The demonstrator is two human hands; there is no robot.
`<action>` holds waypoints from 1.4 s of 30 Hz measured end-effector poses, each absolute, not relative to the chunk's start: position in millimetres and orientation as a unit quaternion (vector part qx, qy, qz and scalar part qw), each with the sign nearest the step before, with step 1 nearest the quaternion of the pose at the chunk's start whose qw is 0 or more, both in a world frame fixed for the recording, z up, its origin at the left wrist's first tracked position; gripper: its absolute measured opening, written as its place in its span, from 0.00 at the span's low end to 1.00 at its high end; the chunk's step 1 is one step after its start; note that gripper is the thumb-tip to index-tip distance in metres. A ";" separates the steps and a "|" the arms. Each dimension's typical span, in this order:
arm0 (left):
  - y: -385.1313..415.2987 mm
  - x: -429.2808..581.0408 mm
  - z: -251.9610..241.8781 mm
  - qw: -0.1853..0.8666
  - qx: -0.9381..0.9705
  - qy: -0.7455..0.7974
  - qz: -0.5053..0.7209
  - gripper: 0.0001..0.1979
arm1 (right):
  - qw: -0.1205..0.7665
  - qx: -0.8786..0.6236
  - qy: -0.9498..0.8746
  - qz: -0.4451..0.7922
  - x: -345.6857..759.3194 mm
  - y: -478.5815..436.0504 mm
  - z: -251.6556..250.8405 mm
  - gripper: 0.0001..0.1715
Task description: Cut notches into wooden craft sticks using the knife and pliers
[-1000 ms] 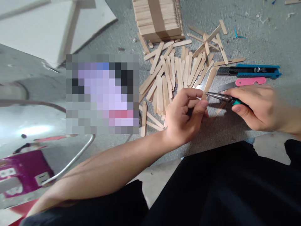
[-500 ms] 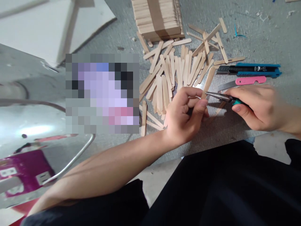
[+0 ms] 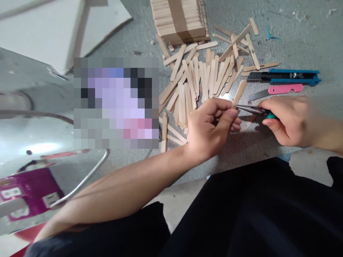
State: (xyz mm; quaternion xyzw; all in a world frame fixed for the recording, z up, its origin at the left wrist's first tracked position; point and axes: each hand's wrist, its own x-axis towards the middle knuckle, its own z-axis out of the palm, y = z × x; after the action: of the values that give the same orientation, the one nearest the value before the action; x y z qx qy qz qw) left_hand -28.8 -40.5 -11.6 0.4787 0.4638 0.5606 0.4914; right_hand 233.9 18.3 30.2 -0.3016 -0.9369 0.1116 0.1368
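Note:
My left hand [image 3: 211, 125] pinches a wooden stick [image 3: 239, 93] between thumb and fingers, its rounded end pointing up and to the right. My right hand [image 3: 291, 119] is closed round the green handle of pointed pliers [image 3: 250, 109]. The tips of the pliers touch the stick just above my left thumb. Behind my left hand lies a loose pile of wooden sticks [image 3: 203, 76]. A blue utility knife [image 3: 284, 77] and a pink-handled knife [image 3: 286, 89] lie beyond my right hand.
A banded stack of sticks [image 3: 179, 21] stands at the back. Crossed sticks [image 3: 234, 44] lie right of it. At the left are a white board [image 3: 40, 28], a purple power socket block [image 3: 34, 192], a pale cable [image 3: 91, 178] and a blurred-out object [image 3: 118, 96].
The held stick sits slightly lower between my left fingers, with less of it above the pliers. My left fingers have shifted a little. The pliers still touch the stick.

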 end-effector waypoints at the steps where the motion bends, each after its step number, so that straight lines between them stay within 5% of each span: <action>1: -40.3 -28.7 -11.8 0.495 0.476 0.467 0.558 0.18 | 0.132 -0.301 -0.938 0.113 233.2 17.8 31.0 0.20; 22: -31.2 -31.1 -7.4 0.534 0.491 0.415 0.549 0.27 | 0.073 -0.291 -0.948 0.104 234.1 27.4 37.2 0.27; 34: -33.8 -30.4 -6.3 0.517 0.496 0.432 0.548 0.25 | 0.136 -0.278 -0.946 0.094 234.0 26.1 33.9 0.24; 42: -29.5 -33.9 -3.1 0.610 0.456 0.407 0.504 0.33 | 0.108 -0.277 -0.949 0.099 231.9 27.1 41.9 0.27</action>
State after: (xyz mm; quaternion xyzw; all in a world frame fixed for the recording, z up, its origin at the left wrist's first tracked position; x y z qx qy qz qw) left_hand -33.9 -29.5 -3.1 0.4559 0.4074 0.5040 0.6100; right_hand 231.9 27.1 41.9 -0.2774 -0.9495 0.0991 0.1080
